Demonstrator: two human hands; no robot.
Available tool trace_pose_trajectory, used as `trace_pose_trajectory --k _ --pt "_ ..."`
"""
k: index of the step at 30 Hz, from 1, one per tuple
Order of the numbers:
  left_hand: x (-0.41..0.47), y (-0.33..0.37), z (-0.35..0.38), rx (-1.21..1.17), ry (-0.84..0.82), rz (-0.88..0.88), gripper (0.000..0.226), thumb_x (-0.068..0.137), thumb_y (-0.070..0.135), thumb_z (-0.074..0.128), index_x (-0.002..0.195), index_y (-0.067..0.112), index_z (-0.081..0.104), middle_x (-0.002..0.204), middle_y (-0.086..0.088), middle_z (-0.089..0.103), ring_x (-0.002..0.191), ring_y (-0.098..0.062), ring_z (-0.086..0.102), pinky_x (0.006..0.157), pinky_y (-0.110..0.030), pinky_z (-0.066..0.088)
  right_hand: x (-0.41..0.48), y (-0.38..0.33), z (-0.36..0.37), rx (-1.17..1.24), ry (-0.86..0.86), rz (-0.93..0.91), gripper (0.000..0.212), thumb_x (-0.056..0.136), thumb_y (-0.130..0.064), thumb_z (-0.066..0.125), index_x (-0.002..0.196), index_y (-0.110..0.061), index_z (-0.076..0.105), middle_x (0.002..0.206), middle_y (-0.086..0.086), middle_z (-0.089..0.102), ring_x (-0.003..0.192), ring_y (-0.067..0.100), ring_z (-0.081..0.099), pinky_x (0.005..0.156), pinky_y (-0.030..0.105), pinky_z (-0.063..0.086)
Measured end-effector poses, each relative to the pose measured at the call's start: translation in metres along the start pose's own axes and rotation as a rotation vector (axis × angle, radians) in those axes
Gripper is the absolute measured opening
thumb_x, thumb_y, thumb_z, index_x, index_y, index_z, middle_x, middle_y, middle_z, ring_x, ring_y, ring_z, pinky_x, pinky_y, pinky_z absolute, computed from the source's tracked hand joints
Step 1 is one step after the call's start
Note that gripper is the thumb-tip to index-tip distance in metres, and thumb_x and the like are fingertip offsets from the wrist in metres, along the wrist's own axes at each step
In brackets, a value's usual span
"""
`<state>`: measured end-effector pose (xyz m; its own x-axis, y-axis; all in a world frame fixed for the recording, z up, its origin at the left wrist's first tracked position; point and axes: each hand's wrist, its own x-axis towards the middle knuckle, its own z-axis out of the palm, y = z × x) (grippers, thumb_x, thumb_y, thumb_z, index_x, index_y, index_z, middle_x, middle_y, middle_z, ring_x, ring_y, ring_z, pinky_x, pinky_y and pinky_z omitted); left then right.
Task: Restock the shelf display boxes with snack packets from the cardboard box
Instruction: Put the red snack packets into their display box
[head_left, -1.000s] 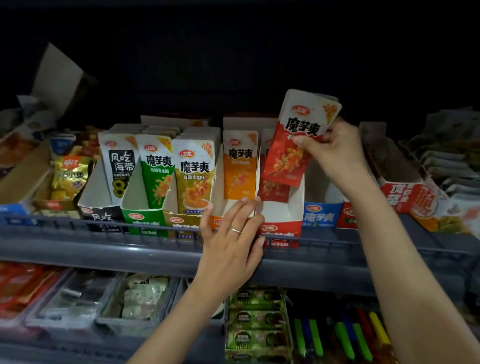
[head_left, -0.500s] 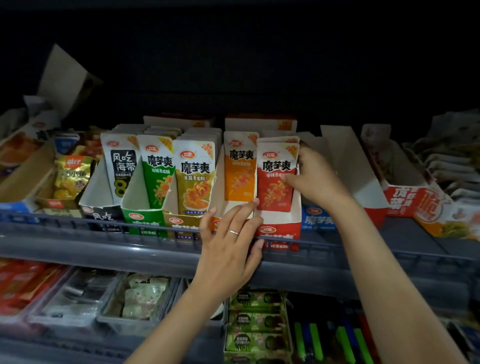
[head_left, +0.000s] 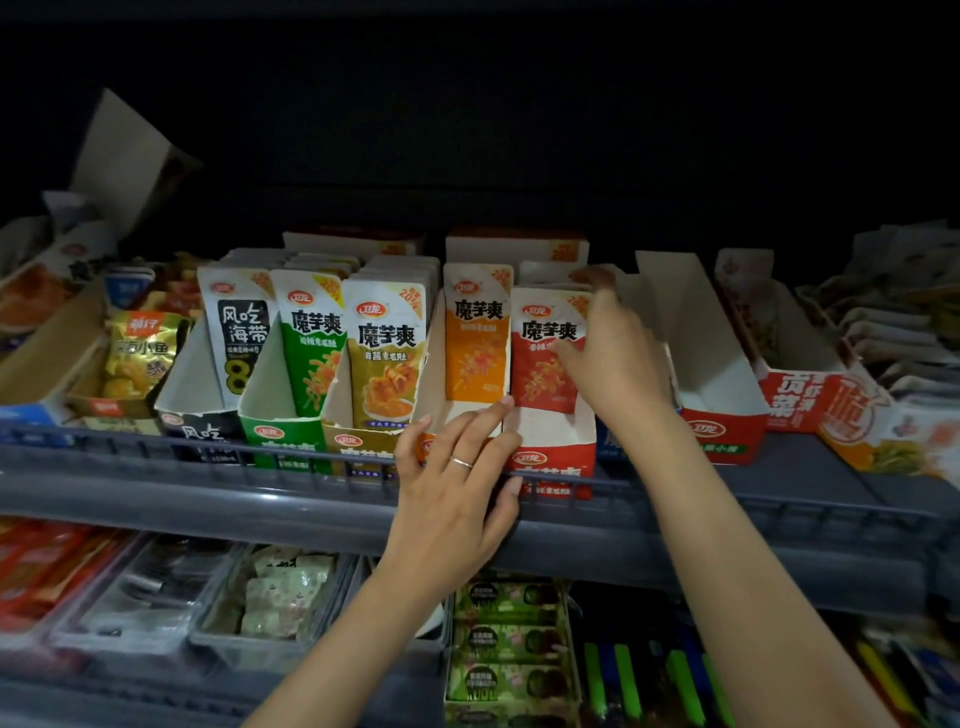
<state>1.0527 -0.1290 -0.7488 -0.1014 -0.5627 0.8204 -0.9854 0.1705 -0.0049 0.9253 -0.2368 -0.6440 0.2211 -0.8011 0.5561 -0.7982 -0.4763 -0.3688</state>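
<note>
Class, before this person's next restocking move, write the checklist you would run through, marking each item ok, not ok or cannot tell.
1. Red packet upright, label out, in the red display box: ok.
2. Right hand released from the packet: not ok; thumb on its front, fingers over its top.
3. Left hand steadying the orange display box: ok; rests flat on its front.
4. Space for more packets in the red display box: ok; bare floor in front.
5. Cardboard box within reach: cannot tell; not in view.
</note>
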Motion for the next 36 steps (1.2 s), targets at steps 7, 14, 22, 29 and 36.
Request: trace_pose_trajectory --k 7,14,22,29,36 --pt "0.0 0.0 0.0 0.001 -0.006 0.001 0.029 0.09 0.031 0.045 0.116 0.018 0.049 0.136 -0.002 0.052 0.122 -0.018 0.045 0.109 -0.041 0.017 -0.005 -0.004 0.003 -0.08 0.184 0.019 0.048 0.091 -0.024 0.059 0.134 -0.024 0.037 0.137 0.011 0.038 0.097 0.025 0.061 0.065 0.026 0.042" --pt "-0.001 -0.001 0.0 -0.002 -0.002 0.005 0.031 0.089 0.031 0.045 0.117 0.018 0.048 0.138 -0.001 0.049 0.122 -0.018 0.045 0.108 -0.042 0.019 -0.007 -0.005 0.006 0.084 0.249 0.013 0.042 0.088 -0.018 0.062 0.124 -0.01 0.042 0.106 0.01 0.063 0.105 0.025 0.058 0.094 0.036 0.044" --pt "-0.001 0.0 0.0 0.012 -0.007 0.015 0.031 0.089 0.03 0.045 0.119 0.02 0.049 0.139 0.001 0.044 0.121 -0.019 0.046 0.107 -0.045 0.022 -0.006 -0.002 0.0 -0.13 -0.064 -0.089 0.021 0.094 -0.037 0.049 0.107 -0.029 0.062 0.116 -0.003 0.061 0.117 0.02 0.044 0.106 0.041 0.016" --pt "0.0 0.001 0.001 0.012 -0.004 0.014 0.031 0.088 0.029 0.047 0.117 0.02 0.048 0.14 0.0 0.045 0.12 -0.019 0.046 0.106 -0.044 0.022 -0.001 -0.006 -0.001 -0.343 -0.21 -0.116 0.032 0.097 -0.023 0.045 0.123 -0.038 0.058 0.127 -0.003 0.058 0.126 0.023 0.037 0.112 0.055 -0.002" --pt "-0.001 0.0 0.001 -0.008 0.002 0.003 0.03 0.088 0.03 0.047 0.116 0.019 0.048 0.138 -0.002 0.05 0.119 -0.019 0.047 0.106 -0.045 0.023 -0.005 -0.013 0.009 -0.432 -0.249 -0.101 0.045 0.093 -0.022 0.055 0.134 -0.038 0.048 0.14 0.006 0.04 0.137 0.03 0.022 0.111 0.059 -0.005"
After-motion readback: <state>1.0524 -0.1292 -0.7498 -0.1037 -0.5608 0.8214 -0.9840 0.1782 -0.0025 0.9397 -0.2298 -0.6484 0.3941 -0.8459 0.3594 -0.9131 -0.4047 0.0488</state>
